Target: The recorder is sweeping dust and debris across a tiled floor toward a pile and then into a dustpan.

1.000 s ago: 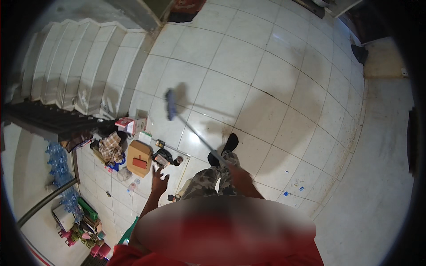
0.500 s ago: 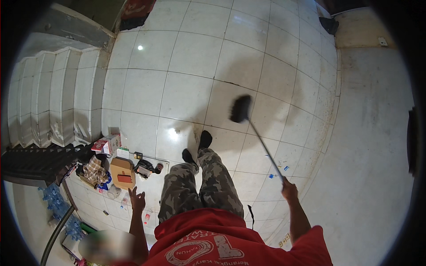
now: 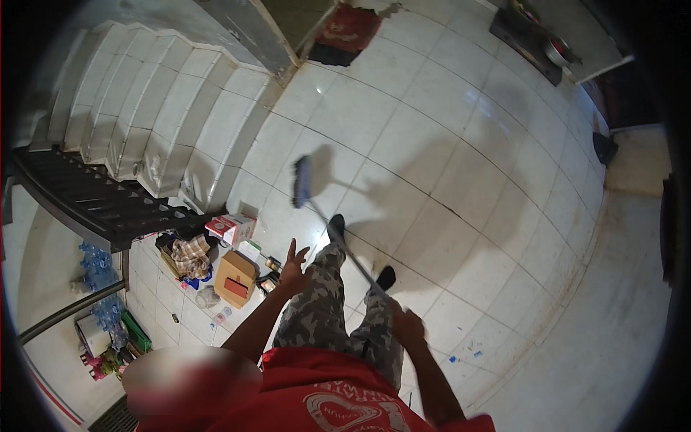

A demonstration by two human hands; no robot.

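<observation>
My right hand (image 3: 408, 325) is closed around the upper part of a broom's long grey handle. The broom (image 3: 353, 253) slants away to the left across my feet. Its head (image 3: 302, 181), grey-blue with dark bristles, is left of my feet and slightly blurred; whether it touches the tiles I cannot tell. My left hand (image 3: 294, 271) is empty, its fingers stretched apart above my left thigh. Beyond its wrist, on the floor, is an open cardboard box (image 3: 247, 265) with a reddish-brown flat item (image 3: 236, 286) on it.
White stairs (image 3: 173, 108) with a black railing (image 3: 79, 201) rise at the left. A red-and-white carton (image 3: 230, 227), checked cloth (image 3: 191, 256) and plastic bottles (image 3: 97, 266) lie along that side. Small blue scraps (image 3: 453, 358) dot the floor at right. A red mat (image 3: 349, 29) lies at the far end.
The broom head has swung from right of my feet to their left. My right hand has come inward, and my left hand has risen forward. The view has turned and my feet have stepped.
</observation>
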